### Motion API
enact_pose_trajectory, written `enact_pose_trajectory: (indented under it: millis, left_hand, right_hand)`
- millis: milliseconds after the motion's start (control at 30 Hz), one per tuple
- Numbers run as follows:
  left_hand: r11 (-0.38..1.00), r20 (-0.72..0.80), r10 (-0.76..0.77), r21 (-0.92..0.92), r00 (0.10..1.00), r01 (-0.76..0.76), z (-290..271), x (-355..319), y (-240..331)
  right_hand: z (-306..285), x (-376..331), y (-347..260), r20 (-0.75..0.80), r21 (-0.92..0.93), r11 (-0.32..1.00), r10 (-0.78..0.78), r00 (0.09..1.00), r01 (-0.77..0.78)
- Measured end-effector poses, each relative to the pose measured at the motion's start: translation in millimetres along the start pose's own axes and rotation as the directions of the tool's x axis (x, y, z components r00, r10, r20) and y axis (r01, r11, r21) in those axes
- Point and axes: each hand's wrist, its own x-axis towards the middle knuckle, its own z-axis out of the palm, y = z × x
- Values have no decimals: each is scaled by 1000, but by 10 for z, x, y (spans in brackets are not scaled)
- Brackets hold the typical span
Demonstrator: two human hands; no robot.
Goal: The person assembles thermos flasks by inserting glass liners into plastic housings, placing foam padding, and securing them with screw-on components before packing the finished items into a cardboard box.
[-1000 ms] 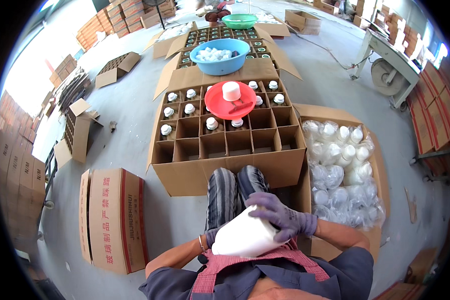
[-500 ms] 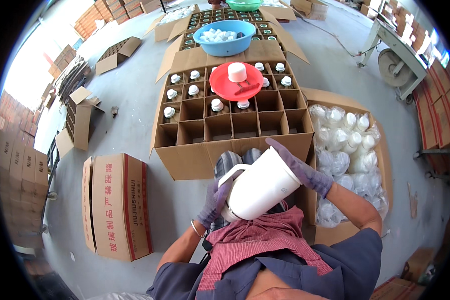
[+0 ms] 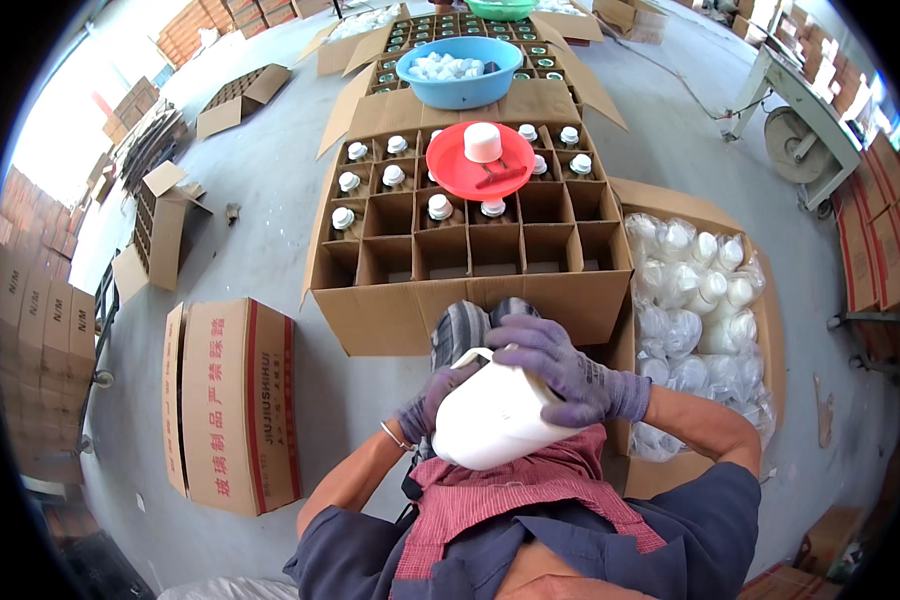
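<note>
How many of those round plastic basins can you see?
3. A blue basin sits on the farther carton, a red one rests on the nearer divided carton, and a green one is cut off at the top edge.

We see both gloved hands on a white jug [image 3: 492, 418] held over the lap: left hand [image 3: 432, 398] under its handle side, right hand [image 3: 562, 368] spread over the top. Ahead, a divided carton [image 3: 470, 300] is partly filled with capped white bottles [image 3: 390, 176]; a red plate [image 3: 478, 172] rests on it. A blue basin [image 3: 459, 72] sits further off. Box of bagged jugs [image 3: 698, 300] lies right, a sealed carton [image 3: 235, 405] left.
</note>
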Motion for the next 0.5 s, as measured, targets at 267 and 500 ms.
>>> enact_pose_trajectory:
  millis: [267, 500]
  left_hand:
    - [777, 157, 101, -629, 982, 21, 47, 53, -111]
    - [944, -609, 305, 296, 732, -148, -232, 43, 600]
  right_hand:
    - [-59, 283, -167, 311, 121, 917, -400, 862, 381]
    - [-423, 193, 216, -45, 285, 852, 470, 882, -439]
